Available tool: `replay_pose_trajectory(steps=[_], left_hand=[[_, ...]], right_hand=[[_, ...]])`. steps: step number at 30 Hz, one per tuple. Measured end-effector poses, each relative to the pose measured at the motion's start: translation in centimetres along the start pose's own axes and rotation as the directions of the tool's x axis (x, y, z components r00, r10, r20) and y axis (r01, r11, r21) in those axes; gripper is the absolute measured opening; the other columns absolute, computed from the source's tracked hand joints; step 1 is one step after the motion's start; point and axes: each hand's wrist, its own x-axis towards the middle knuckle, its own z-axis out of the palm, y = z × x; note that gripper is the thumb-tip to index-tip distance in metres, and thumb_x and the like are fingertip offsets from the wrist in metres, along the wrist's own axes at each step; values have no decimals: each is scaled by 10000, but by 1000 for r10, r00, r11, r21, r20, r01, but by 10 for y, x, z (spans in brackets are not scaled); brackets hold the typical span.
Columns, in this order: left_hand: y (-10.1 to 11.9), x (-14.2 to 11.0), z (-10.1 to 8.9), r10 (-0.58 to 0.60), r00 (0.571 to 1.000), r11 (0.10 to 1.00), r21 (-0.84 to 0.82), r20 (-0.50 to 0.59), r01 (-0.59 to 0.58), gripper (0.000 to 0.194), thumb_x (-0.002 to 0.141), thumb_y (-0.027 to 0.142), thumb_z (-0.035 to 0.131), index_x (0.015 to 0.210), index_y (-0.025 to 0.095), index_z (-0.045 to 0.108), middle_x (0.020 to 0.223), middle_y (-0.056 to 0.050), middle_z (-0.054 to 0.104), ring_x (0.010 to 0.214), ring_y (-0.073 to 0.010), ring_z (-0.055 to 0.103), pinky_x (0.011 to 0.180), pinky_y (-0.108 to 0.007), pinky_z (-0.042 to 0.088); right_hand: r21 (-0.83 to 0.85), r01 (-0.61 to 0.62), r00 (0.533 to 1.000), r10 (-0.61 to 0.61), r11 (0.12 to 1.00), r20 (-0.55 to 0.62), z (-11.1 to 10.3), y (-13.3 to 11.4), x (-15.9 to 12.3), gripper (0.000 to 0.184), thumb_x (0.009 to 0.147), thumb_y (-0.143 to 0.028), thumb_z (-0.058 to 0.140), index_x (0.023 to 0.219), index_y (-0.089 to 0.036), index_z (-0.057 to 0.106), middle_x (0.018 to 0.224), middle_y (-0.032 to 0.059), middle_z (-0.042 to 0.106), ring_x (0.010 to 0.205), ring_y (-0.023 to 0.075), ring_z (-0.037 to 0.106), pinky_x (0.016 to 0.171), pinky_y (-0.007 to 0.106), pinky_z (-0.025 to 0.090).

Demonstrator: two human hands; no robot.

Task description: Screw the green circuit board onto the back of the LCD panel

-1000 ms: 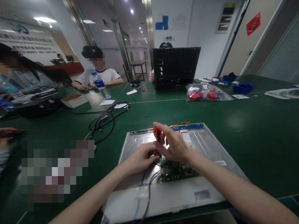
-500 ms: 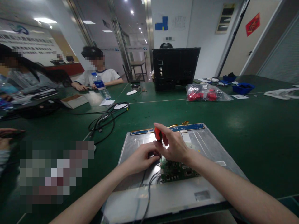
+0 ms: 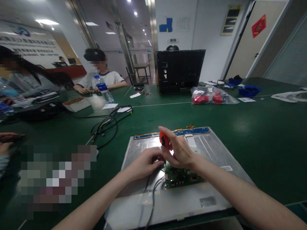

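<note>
A screwdriver (image 3: 163, 138) with an orange and black handle stands roughly upright in my right hand (image 3: 177, 147), its thumb and fingers closed around the handle and the index finger on top. The shaft and tip are hidden by my hands. Low beside it, my left hand (image 3: 150, 159) is closed at the left edge of a green circuit board (image 3: 178, 179); what its fingertips pinch cannot be made out. The board lies on the metal back of a display panel (image 3: 216, 159). A blue strip board (image 3: 196, 131) runs along the panel's far edge, and a dark cable (image 3: 153, 204) crosses its near part.
Black cables (image 3: 107, 119) lie coiled at left. Beyond the panel are a black monitor (image 3: 181, 72), a plastic bag with red items (image 3: 212, 95) and blue trays (image 3: 249, 91). A water bottle (image 3: 103, 88) stands near a seated person. Another person's hand (image 3: 8, 138) is at far left.
My right hand and the orange screwdriver handle have shifted and turned slightly. My left hand, the circuit board and the panel stay in place.
</note>
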Motion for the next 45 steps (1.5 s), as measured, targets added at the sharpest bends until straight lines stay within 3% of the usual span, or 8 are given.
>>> replay_pose_trajectory(steps=[9,15,26,38,45], left_hand=[[2,0,-1,-41,999,999,17,17,40,107,835,104,588,854,173,667,852,-21,681,770,-179,605,728,-290,478],[2,-1,0,-84,996,996,36,-1,84,92,841,143,586,892,172,657,883,-33,696,791,-196,626,738,-306,503],[-1,-1,0,-50,999,999,11,12,49,86,840,112,592,848,173,652,838,-19,677,773,-184,610,729,-294,491],[-1,-2,0,-56,998,998,23,5,56,114,836,107,597,888,168,677,882,-32,698,803,-197,627,764,-311,503],[-1,-2,2,-60,998,998,17,-2,60,88,849,128,587,873,172,659,875,-29,691,799,-194,623,752,-304,505]], right_hand=[[-62,-17,998,13,998,-55,5,1,0,605,918,-164,459,1486,-167,248,880,33,647,525,112,494,469,237,446],[-68,8,998,-13,998,-67,7,3,0,582,949,-221,499,1474,-201,248,865,12,630,564,121,522,506,241,484],[42,-19,999,20,999,-33,3,1,-2,637,896,-154,457,1500,-193,260,921,31,657,567,117,531,493,245,454],[-44,3,997,-6,999,-82,6,1,1,599,911,-151,499,1468,-198,283,866,15,647,563,118,532,525,244,514],[-33,8,998,-10,999,-59,3,0,2,591,915,-184,488,1472,-195,290,831,7,627,543,123,509,490,242,480]])
